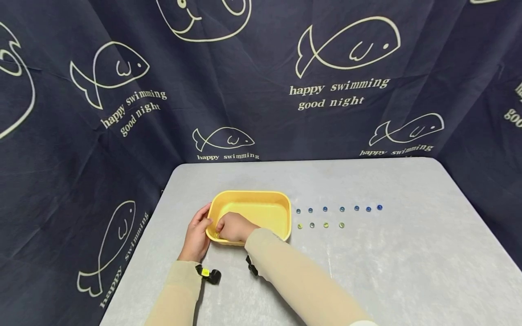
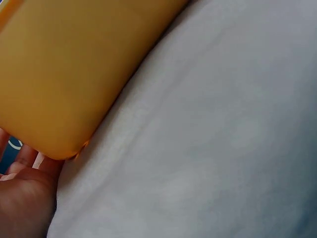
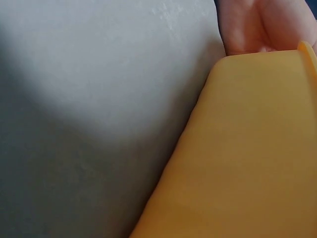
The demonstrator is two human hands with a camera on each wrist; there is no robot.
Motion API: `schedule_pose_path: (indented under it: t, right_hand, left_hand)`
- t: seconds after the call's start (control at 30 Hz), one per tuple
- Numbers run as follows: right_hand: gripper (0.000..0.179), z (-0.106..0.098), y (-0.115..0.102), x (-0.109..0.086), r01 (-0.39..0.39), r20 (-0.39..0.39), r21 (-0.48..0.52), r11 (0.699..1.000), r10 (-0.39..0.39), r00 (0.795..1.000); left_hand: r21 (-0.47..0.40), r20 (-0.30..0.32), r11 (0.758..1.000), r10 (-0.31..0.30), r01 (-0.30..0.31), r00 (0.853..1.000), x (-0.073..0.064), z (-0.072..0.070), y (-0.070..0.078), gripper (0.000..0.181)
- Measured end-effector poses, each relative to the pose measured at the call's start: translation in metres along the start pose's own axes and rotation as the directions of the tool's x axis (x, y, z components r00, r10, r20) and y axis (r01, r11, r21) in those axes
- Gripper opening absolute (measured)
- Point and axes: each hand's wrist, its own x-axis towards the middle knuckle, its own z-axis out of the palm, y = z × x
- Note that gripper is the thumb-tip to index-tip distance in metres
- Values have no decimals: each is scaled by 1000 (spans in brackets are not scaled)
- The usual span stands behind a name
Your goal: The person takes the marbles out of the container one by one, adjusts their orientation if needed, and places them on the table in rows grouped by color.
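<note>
A yellow plastic tub (image 1: 261,194) with rounded corners stands on the table. My left hand (image 1: 197,237) grips its left side, the thumb over the rim and the other fingers against the outer wall. In the left wrist view, fingers (image 2: 48,166) of this hand touch the tub's lower corner. My right hand (image 1: 235,226) reaches down inside the tub, fingers bent toward the front left corner. Beside those fingertips lies something small, glassy and yellowish (image 1: 217,235), probably marbles. Whether the fingertips pinch one is hidden; the right wrist view shows only the tub's outer wall (image 3: 247,148) and the left hand.
To the tub's right, several blue glass marbles (image 1: 325,208) form a row on the grey table (image 1: 387,271). A shorter row of yellow-green and clear marbles (image 1: 326,224) lies nearer. A dark curtain (image 1: 269,113) with fish drawings hangs behind and at both sides.
</note>
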Motion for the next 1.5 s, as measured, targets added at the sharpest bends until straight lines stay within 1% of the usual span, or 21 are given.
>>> schedule_pose_path:
  t: [0.1, 0.27, 0.37, 0.6, 0.77, 1.0, 1.2, 1.33, 1.5]
  right_hand:
    - [5, -1, -2, 0, -22, -8, 11, 1000, 22, 1000]
    - [5, 2, -1, -3, -50, -11, 41, 998, 50, 999]
    - [6, 4, 0, -4, -34, -13, 55, 998, 34, 999]
    - [6, 3, 2, 0, -11, -14, 61, 998, 12, 1000]
    - [6, 2, 2, 2, 1, -15, 57, 998, 0, 1000]
    - [8, -1, 2, 2, -15, -35, 48, 999, 16, 999]
    - [6, -6, 0, -6, -19, -57, 79, 997, 23, 998]
    - [4, -10, 1, -15, 0, -80, 119, 993, 10, 997]
    - [7, -15, 1, -25, 27, -118, 172, 985, -7, 993]
  left_hand:
    - [-2, 1, 1000, 7, -7, 1000, 0, 1, -1, 58]
    - [13, 4, 1000, -11, 11, 1000, -3, 3, -1, 59]
    - [16, -1, 1000, -17, 17, 1000, -5, 2, -1, 59]
    - [4, 23, 1000, -5, 5, 1000, -2, 1, 0, 59]
    - [5, 12, 1000, -6, 6, 1000, -1, 3, 1, 59]
    - [4, 17, 1000, -4, 4, 1000, 0, 3, 2, 59]
    - [12, 16, 1000, -11, 11, 1000, 1, 1, 0, 56]
    - [28, 6, 999, -19, 19, 1000, 0, -1, 0, 55]
    - [36, 1, 999, -22, 22, 1000, -1, -2, 1, 55]
